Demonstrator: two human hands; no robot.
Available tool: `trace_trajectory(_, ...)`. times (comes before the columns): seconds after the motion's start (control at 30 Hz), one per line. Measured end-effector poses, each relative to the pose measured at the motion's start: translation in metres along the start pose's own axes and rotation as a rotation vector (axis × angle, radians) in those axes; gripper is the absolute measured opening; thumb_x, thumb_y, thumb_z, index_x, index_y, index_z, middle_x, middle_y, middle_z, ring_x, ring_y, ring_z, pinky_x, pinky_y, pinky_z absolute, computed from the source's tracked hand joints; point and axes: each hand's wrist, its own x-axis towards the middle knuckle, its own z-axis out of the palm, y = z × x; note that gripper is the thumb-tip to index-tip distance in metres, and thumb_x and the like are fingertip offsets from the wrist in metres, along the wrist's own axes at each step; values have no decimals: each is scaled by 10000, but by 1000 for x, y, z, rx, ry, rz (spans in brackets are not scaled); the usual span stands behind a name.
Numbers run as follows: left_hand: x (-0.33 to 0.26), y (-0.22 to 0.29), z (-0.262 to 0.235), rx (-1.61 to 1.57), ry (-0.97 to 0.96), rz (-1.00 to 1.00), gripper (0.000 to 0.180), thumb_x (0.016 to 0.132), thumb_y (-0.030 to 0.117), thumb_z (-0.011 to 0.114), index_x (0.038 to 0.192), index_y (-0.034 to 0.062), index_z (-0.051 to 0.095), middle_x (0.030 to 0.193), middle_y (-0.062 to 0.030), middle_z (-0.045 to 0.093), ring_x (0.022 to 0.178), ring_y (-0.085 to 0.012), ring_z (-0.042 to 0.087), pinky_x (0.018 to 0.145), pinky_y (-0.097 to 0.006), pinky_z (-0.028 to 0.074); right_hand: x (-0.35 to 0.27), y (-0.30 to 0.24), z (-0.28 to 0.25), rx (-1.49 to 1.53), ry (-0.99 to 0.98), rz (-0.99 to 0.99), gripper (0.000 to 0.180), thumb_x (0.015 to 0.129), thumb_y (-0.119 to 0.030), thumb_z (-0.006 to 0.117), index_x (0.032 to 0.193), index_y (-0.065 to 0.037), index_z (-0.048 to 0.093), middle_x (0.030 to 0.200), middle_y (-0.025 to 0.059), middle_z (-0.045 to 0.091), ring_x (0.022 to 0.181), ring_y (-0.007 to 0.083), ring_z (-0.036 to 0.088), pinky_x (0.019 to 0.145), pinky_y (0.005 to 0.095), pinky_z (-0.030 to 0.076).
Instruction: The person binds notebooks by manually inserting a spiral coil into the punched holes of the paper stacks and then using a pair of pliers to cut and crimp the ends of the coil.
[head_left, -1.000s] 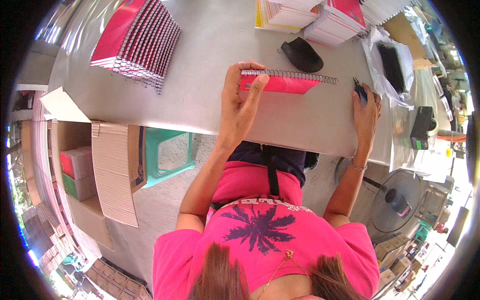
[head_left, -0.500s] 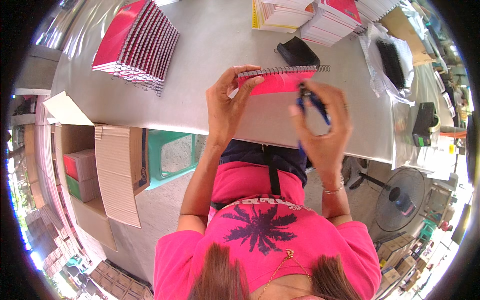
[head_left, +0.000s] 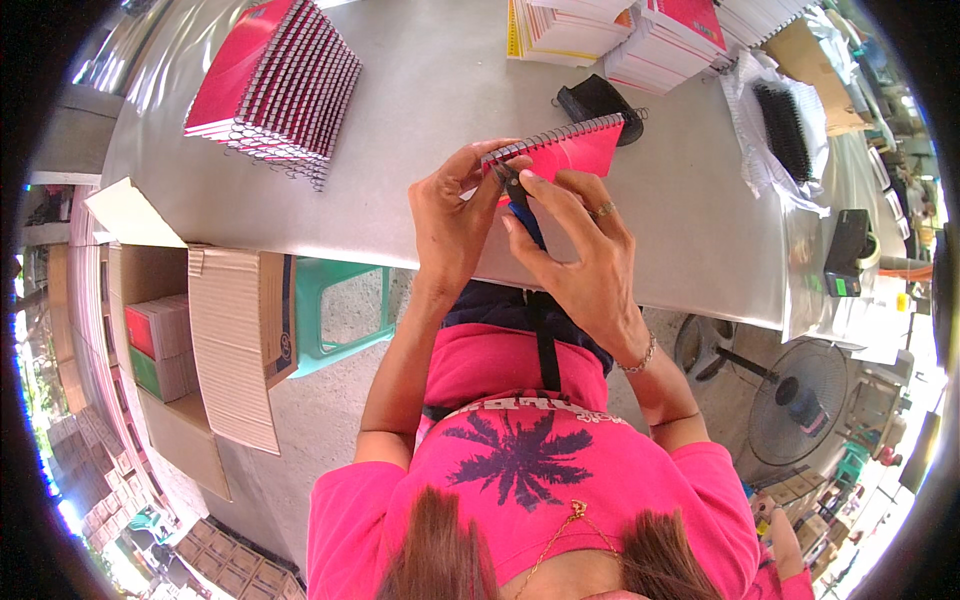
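A pink spiral-bound notebook (head_left: 570, 150) is lifted off the grey table (head_left: 450, 90), with its wire spine running along the top edge. My left hand (head_left: 450, 225) pinches its left end near the wire. My right hand (head_left: 575, 250) grips a small tool with blue handles (head_left: 522, 205), its tip at the left end of the wire spine.
A stack of pink spiral notebooks (head_left: 275, 85) lies at the table's far left. Piles of books (head_left: 620, 30), a black object (head_left: 597, 100) and black wire coils in a clear bag (head_left: 785, 120) sit at the back right. An open cardboard box (head_left: 190, 340), a green stool (head_left: 340, 310) and a floor fan (head_left: 810, 400) stand below.
My right hand picked up the blue-handled tool from the table's right side and brought it to the notebook's left end. The notebook is now raised and tilted.
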Motion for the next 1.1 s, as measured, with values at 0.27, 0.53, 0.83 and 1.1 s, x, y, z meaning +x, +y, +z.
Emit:
trace_trajectory(0.27,-1,1,1,52,21,-6,227,926,-31,562,1132,-36,657,981,-68,720,917,-98,649,799,-233,517,1,0,1,-12,-22,-15,371,746,-142,770,1099,-85,669,940,81,597,775,260,615,651,368,527)
trace_trajectory(0.53,-6,-6,4,215,100,121,295,863,-93,565,1119,2,677,985,-69,731,926,-109,667,822,-258,524,10,1,-10,696,-297,415,268,884,-192,664,1092,-46,579,892,124,606,694,255,638,635,332,521)
trace_trajectory(0.83,-2,39,-5,278,107,42,263,834,-7,679,1092,36,709,838,-39,710,748,-43,599,683,-214,497,24,19,-51,828,-557,618,261,972,-181,576,1176,-29,517,990,53,552,803,109,571,701,269,493)
trace_trajectory(1.1,56,100,-110,318,633,470,262,861,216,756,1027,18,717,787,19,666,677,-22,510,606,-174,414,15,136,-106,-391,-85,465,313,861,-160,663,1160,-90,599,1104,124,576,1001,269,577,893,395,440)
